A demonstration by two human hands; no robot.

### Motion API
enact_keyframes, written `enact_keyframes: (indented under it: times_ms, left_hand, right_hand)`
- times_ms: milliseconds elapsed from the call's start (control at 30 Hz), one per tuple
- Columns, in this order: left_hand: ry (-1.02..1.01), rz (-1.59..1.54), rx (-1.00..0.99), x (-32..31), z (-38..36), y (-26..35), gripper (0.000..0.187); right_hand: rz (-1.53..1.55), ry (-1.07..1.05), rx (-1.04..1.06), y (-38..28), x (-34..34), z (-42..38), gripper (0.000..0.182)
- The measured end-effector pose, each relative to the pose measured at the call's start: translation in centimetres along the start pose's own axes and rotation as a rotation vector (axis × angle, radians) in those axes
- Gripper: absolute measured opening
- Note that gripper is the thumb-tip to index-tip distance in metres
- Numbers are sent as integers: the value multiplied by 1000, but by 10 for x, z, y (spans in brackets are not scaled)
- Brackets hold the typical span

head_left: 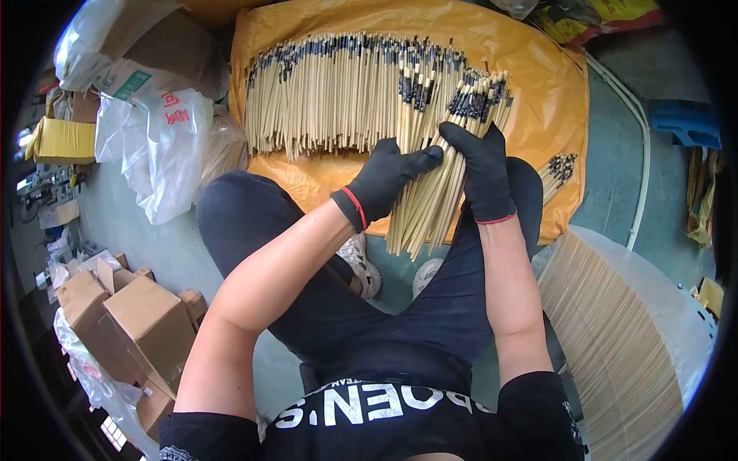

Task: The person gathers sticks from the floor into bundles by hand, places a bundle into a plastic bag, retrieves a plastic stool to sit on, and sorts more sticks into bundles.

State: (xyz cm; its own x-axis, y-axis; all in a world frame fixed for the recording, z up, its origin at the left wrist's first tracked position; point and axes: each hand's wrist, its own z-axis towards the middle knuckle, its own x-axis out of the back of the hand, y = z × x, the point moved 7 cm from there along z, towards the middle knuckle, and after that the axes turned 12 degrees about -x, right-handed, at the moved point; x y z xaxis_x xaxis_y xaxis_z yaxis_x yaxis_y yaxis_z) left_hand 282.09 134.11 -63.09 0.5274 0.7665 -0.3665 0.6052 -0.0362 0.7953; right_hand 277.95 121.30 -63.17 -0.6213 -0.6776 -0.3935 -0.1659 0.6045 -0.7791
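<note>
A fanned bundle of pale bamboo chopsticks (pixel 427 206) with dark patterned ends is between my two hands, above my knees. My left hand (pixel 388 178), in a black glove with a red cuff, is closed round the left part of the bundle, thumb on top. From the other side my right hand (pixel 484 170), gloved the same way, grips the right part, with its thumb across the sticks. Just beyond lies a long row of the same chopsticks (pixel 323 100), dark ends pointing away. It rests on an orange-yellow plastic sheet (pixel 530 69).
A small group of chopsticks (pixel 555 175) lies by my right knee. To the right stands a large stack of thin sticks (pixel 615 338) in clear plastic. Cardboard boxes (pixel 150 315) and a white plastic bag (pixel 157 154) are on the left. A pale pipe (pixel 644 161) runs along the floor.
</note>
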Motion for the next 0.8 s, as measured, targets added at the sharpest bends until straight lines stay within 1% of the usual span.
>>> enact_keyframes:
  times_ms: [100,133,200,233,267,300,333,400,433,467,533,567,633,667,733,800]
  left_hand:
    - [-50,63,-14,-4,-3,7,27]
    - [-51,64,-13,2,0,2,27]
    - [-239,394,-219,7,9,-2,27]
    - [-239,397,-219,2,9,4,27]
    - [-191,91,-111,-6,8,11,28]
    - [-141,-214,-2,-12,7,14,29]
    - [-141,-210,-3,-12,8,17,29]
    - [-154,-132,-9,-10,11,25,30]
    - [-106,-59,60,-11,10,28,28]
    - [-107,-53,61,-9,11,27,28]
    - [-246,-63,63,-16,12,27,24]
    - [-212,-26,53,-21,12,29,22]
    - [-228,-54,24,-28,10,27,22]
    - [-238,-86,-10,-32,10,28,21]
    - [-261,-108,-24,-36,14,22,23]
    - [-195,-16,-77,-34,19,22,25]
  right_hand:
    - [27,10,-33,0,0,-2,25]
    - [16,2,-32,3,4,2,26]
    - [7,-7,-32,2,10,3,27]
    - [105,-4,-107,2,13,4,28]
    - [202,-1,-182,4,17,4,29]
    - [330,-47,-212,3,22,5,26]
    - [457,-93,-241,1,25,5,22]
    - [545,-8,-152,-8,38,2,18]
    - [583,-19,-161,-13,43,0,15]
    - [618,-57,-125,-19,44,-4,13]
    - [674,-91,-84,-27,46,-9,13]
    - [680,-85,-77,-28,51,-9,13]
    - [696,-216,-110,-29,52,-12,16]
    - [702,-210,-105,-29,54,-15,16]
    - [770,-306,-109,-36,49,-27,20]
    - [776,-334,-62,-44,45,-40,24]
